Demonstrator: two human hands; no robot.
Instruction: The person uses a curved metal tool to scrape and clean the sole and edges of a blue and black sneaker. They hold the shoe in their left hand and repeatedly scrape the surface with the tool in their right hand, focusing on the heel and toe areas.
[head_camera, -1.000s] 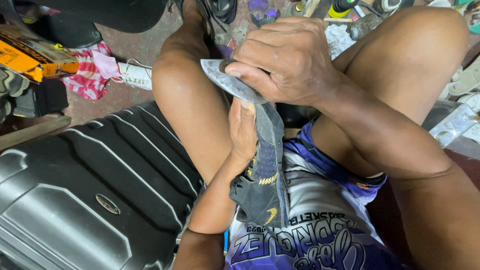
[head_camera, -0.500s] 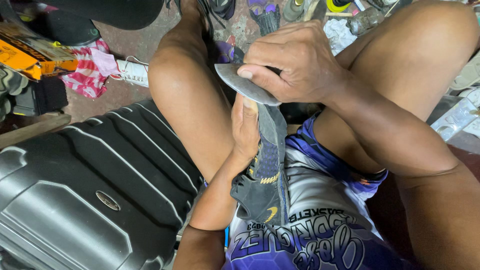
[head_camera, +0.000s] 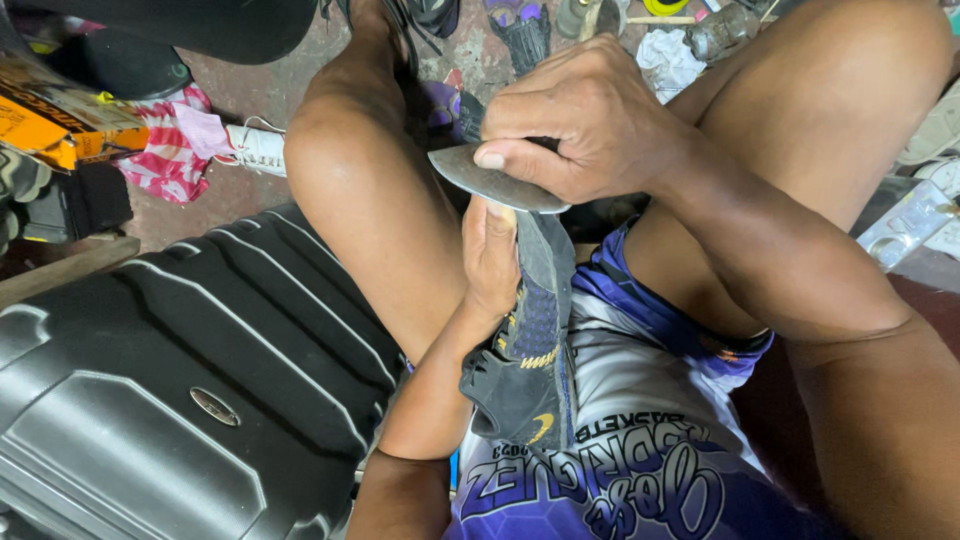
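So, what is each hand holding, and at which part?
The left hand grips the dark shoe at its upper end. The right hand holds a flat grey blade, thumb pressed on its top side; any handle is hidden.

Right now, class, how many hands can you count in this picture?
2. The left hand grips the dark shoe between the knees; the right hand presses a grey blade onto it. Others may be hidden.
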